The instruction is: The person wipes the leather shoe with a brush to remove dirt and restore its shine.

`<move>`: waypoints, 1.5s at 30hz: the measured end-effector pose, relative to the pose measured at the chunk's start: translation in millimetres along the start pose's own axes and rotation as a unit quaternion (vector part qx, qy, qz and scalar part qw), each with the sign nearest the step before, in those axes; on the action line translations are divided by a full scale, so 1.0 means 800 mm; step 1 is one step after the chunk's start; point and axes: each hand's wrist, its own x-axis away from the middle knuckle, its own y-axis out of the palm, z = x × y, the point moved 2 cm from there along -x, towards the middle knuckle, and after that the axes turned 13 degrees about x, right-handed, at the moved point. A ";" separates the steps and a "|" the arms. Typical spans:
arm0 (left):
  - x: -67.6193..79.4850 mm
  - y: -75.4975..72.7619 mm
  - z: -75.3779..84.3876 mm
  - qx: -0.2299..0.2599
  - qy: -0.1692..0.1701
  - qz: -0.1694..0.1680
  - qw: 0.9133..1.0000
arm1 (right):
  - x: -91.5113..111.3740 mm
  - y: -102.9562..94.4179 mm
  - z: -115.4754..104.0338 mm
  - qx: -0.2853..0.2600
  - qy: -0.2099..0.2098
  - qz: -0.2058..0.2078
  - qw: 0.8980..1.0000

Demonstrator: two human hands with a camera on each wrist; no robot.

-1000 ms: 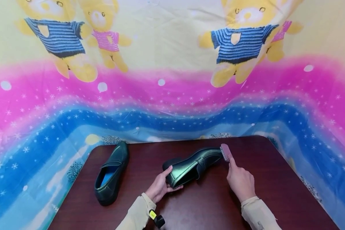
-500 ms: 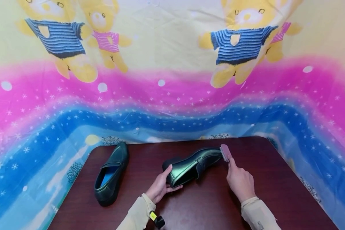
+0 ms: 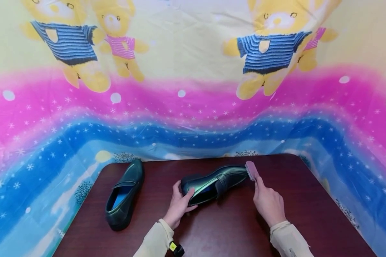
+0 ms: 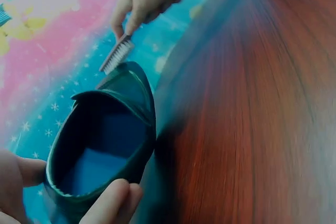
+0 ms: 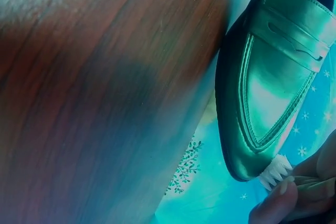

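Observation:
A dark, shiny loafer (image 3: 209,184) is tilted on its side over the table, its opening toward me and its toe pointing right. My left hand (image 3: 177,206) grips it at the heel, thumb and fingers on either side of the collar, as the left wrist view shows. My right hand (image 3: 270,204) pinches a small pink brush (image 3: 252,170) with white bristles. In the right wrist view the bristles (image 5: 275,171) meet the tip of the toe. The second loafer (image 3: 125,194), with a blue insole, stands at the left of the table.
The dark red-brown wooden table (image 3: 218,232) has rounded far corners. Behind it and along both sides hangs a cloth (image 3: 186,117) printed with teddy bears and snowflakes. A black device with a yellow label (image 3: 176,248) sits at my left wrist.
My left hand has shifted its hold on the heel and rolled the loafer, so more of its opening and blue insole shows. The brush and right hand have hardly moved.

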 end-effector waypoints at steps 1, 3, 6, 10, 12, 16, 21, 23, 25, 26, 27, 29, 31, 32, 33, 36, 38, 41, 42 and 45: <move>0.001 -0.001 0.000 -0.017 0.005 -0.001 1.000 | 0.000 0.000 0.000 -0.001 0.001 0.001 1.000; 0.002 -0.002 0.002 -0.050 0.011 -0.013 0.999 | 0.000 -0.001 0.000 -0.002 0.003 0.003 1.000; 0.003 -0.005 0.003 -0.075 0.001 -0.035 0.997 | 0.000 -0.002 0.000 -0.003 0.010 0.003 1.000; 0.003 -0.009 0.005 -0.083 -0.008 -0.040 0.996 | 0.000 -0.003 0.000 -0.006 0.016 0.004 1.000; 0.004 -0.010 0.006 -0.095 -0.003 -0.038 0.995 | 0.000 -0.003 0.000 -0.008 0.017 0.003 1.000; 0.003 -0.013 0.004 -0.137 0.014 -0.029 0.990 | -0.001 -0.003 0.002 -0.011 0.019 0.002 1.000; 0.002 -0.016 0.004 -0.185 0.024 -0.028 0.982 | -0.003 -0.008 0.007 -0.011 0.023 0.005 1.000; 0.003 -0.016 0.005 -0.197 0.028 -0.030 0.980 | -0.005 -0.011 0.009 -0.010 0.021 0.011 1.000; 0.003 -0.017 0.005 -0.210 0.032 -0.029 0.977 | -0.007 -0.013 0.011 -0.011 0.019 0.019 1.000; 0.003 -0.017 0.005 -0.216 0.034 -0.028 0.975 | -0.008 -0.014 0.012 -0.010 0.017 0.022 1.000; 0.003 -0.017 0.006 -0.222 0.036 -0.026 0.974 | -0.009 -0.015 0.014 -0.010 0.015 0.027 0.999; 0.002 -0.017 0.005 -0.236 0.039 -0.022 0.971 | -0.011 -0.016 0.018 -0.010 0.013 0.034 0.999; 0.001 -0.017 0.006 -0.247 0.041 -0.019 0.968 | -0.015 -0.018 0.024 -0.007 0.010 0.042 0.999; 0.001 -0.017 0.006 -0.253 0.042 -0.017 0.967 | -0.017 -0.018 0.028 -0.006 0.009 0.045 0.999; 0.000 -0.017 0.006 -0.257 0.041 -0.015 0.965 | -0.020 -0.019 0.032 -0.005 0.008 0.051 0.999; 0.000 -0.018 0.007 -0.268 0.042 -0.013 0.962 | -0.030 -0.018 0.049 0.003 0.006 0.056 0.998; 0.000 -0.019 0.007 -0.274 0.042 -0.012 0.961 | -0.036 -0.015 0.062 0.007 0.008 0.051 0.999; 0.001 -0.020 0.008 -0.279 0.045 -0.014 0.959 | -0.044 -0.010 0.083 0.013 0.012 0.040 0.999; 0.001 -0.020 0.008 -0.280 0.044 -0.014 0.959 | -0.047 -0.007 0.091 0.016 0.012 0.036 0.999; 0.001 -0.020 0.008 -0.282 0.044 -0.018 0.958 | -0.055 0.000 0.111 0.022 0.013 0.019 0.999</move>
